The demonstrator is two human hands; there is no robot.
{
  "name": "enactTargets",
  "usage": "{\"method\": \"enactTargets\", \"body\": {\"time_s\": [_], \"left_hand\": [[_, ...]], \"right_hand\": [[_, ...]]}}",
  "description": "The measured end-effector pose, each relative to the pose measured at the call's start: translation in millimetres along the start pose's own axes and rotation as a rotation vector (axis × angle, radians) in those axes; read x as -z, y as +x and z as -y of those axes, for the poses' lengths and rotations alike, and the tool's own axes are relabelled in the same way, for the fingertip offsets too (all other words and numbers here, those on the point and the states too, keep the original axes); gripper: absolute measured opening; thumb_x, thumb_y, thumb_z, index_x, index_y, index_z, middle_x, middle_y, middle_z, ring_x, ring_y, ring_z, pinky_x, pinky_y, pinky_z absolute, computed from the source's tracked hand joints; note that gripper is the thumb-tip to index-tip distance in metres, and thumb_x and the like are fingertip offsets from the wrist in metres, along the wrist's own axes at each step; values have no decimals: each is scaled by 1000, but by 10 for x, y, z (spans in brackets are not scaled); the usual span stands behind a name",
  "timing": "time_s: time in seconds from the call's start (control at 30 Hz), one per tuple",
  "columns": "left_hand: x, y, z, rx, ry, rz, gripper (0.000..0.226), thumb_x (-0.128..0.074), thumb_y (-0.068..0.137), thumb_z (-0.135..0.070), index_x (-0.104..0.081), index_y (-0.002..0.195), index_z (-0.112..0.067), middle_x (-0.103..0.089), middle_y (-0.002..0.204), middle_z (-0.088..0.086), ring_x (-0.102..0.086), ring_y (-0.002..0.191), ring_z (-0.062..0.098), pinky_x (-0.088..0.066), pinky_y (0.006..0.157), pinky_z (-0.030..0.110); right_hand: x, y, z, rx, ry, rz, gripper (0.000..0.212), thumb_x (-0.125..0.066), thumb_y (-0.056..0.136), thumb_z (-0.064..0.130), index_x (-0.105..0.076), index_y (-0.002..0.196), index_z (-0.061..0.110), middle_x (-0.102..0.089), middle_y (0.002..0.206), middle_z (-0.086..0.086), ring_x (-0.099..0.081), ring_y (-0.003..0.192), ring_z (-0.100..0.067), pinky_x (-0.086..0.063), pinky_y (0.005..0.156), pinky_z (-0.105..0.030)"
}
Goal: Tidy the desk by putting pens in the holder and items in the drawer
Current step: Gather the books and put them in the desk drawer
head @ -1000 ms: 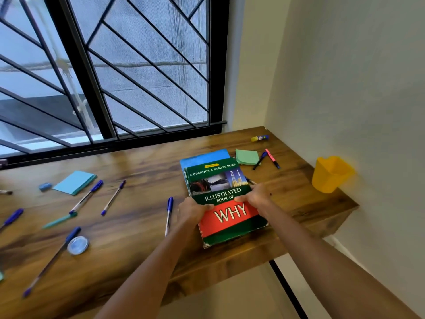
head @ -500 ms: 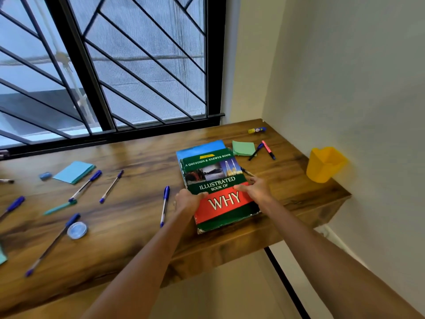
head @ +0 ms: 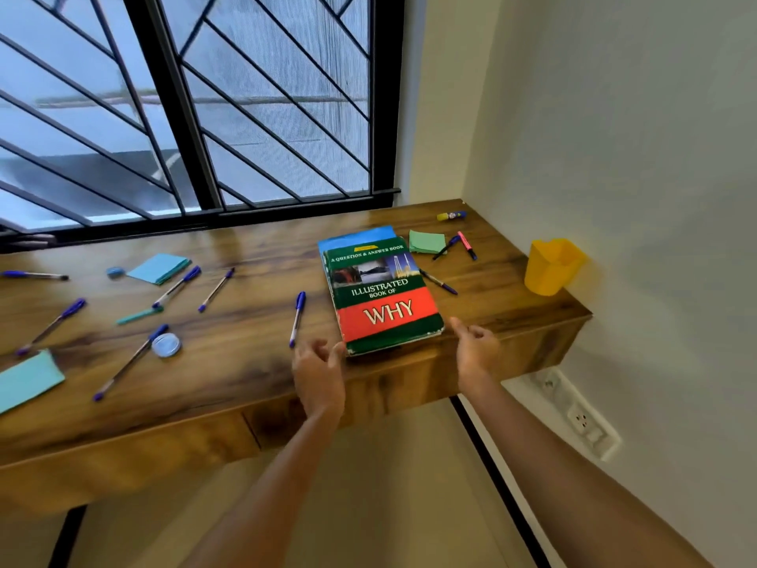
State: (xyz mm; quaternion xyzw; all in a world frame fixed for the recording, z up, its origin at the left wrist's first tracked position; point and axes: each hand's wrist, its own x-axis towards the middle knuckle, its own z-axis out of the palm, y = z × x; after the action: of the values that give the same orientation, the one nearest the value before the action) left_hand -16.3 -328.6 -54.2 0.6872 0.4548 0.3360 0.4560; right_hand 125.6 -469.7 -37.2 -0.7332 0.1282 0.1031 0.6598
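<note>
The wooden tabletop [head: 245,375] runs under the window, with a drawer front [head: 336,420] visible in its near edge. On it, near the right end, lies the green and red book [head: 387,297], flat on top of a blue book [head: 356,235], its near corner close to the tabletop's edge. The yellow holder [head: 551,266] stands upright at the far right, well apart from most pens. The left hand [head: 317,373] hovers with fingers loosely spread, fingertips touching or just beside the book's near left corner; the right hand [head: 475,346] is relaxed and spread just beside the near right corner, holding nothing. Blue note pads [head: 159,267] and a green pad [head: 427,241] lie scattered. A blue pen [head: 297,318] lies just left of the book, another pen [head: 438,281] touches its right side, and more pens [head: 176,286] lie to the left. The likely risk: a careless lift or slide of the books could sweep the neighbouring pens off the near edge, or pulling the drawer could meet the hands' own arms
</note>
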Motion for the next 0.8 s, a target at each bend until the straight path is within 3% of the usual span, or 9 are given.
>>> {"method": "enactTargets", "body": {"time_s": [0.07,0.13,0.23,0.33,0.4,0.5,0.67,0.8], "left_hand": [[40,-234,153,11,-48,-8,19,-67,85,-24,-58,92,-9,-60,83,3,-58,77,18,-46,66,22],[23,-368,307,25,-65,-3,22,-69,84,-22,-58,98,-9,-61,84,3,-60,80,19,-41,64,18],[-49,-465,427,-35,-18,7,36,-70,83,-16,-56,114,-6,-59,88,4,-57,81,15,-41,69,15],[-88,-529,555,-134,4,-8,39,-67,85,-11,-54,121,-6,-60,97,7,-57,90,16,-41,76,15],[-90,-538,678,-223,49,-18,36,-65,86,-11,-56,121,-8,-58,100,6,-57,92,17,-42,80,19],[-66,-451,789,-325,133,-53,37,-64,87,-12,-58,123,-7,-57,94,2,-56,90,19,-47,82,31],[-79,-364,948,-447,318,-136,42,-66,86,-14,-58,125,-4,-68,97,9,-58,86,24,-43,76,32],[-128,-266,1036,-514,460,-218,41,-47,91,-33,-63,118,-6,-70,93,6,-61,84,26,-48,72,37]], "right_hand": [[62,-77,-253,-190,208,-22,30,-70,83,39,-63,95,13,-66,92,-10,-62,84,-25,-51,75,-36],[95,-134,-518,-356,355,33,45,-67,84,45,-60,111,11,-67,101,-14,-66,88,-26,-55,80,-39],[86,-201,-815,-456,433,211,68,-57,84,61,-49,130,11,-62,106,-14,-60,85,-25,-51,76,-39],[20,-182,-954,-466,561,348,81,-47,84,68,-30,146,18,-48,137,-18,-51,120,-34,-42,102,-46],[-43,-126,-998,-451,586,389,83,-46,84,69,-25,148,21,-42,145,-17,-43,131,-36,-34,111,-50],[-137,-8,-1116,-468,554,408,88,-48,81,72,-25,149,21,-38,148,-16,-38,134,-36,-30,113,-51],[-238,169,-1410,-494,599,349,89,-38,82,76,-21,151,22,-32,153,-15,-33,138,-38,-27,112,-53],[-349,289,-1612,-521,826,377,87,-39,81,77,-25,150,25,-31,153,-12,-33,138,-38,-27,112,-59]]}}
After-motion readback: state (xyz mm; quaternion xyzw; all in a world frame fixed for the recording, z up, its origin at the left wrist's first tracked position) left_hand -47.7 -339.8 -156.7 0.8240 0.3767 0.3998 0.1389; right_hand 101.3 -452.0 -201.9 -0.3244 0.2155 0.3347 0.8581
